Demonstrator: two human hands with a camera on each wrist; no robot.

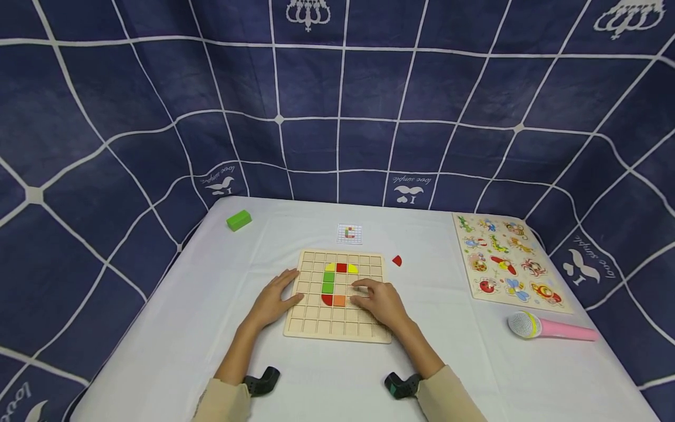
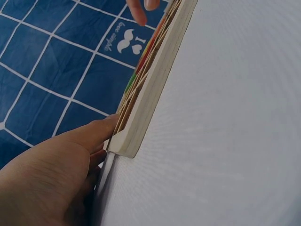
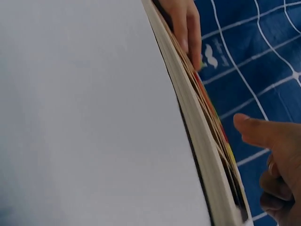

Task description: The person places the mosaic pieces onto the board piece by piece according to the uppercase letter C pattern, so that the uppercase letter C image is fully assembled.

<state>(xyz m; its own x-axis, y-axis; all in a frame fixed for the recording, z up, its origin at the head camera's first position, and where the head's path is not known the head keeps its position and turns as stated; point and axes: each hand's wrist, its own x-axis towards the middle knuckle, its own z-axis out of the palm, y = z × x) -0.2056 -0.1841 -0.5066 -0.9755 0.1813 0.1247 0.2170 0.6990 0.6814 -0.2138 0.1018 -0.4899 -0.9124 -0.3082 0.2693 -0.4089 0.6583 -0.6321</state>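
A wooden grid board (image 1: 311, 326) lies on the table with coloured tiles in its cells. Along the top of the pattern, a red square (image 1: 341, 268) sits between two yellow rounded tiles (image 1: 353, 269). Green squares (image 1: 328, 288) run down the left side to a red rounded tile (image 1: 327, 300) and an orange square (image 1: 340, 300). My left hand (image 1: 271, 302) rests at the board's left edge, thumb (image 2: 101, 132) against its rim. Over the board's right half is my right hand (image 1: 385, 302), thumb and index finger apart, nothing seen between them.
A small pattern card (image 1: 350, 234) lies behind the board, and a loose red tile (image 1: 397, 260) to its right. A green block (image 1: 239, 220) sits back left. At right are an animal puzzle board (image 1: 508, 261) and a pink toy microphone (image 1: 554, 328). Patterned blue cloth (image 1: 369, 88) hangs behind.
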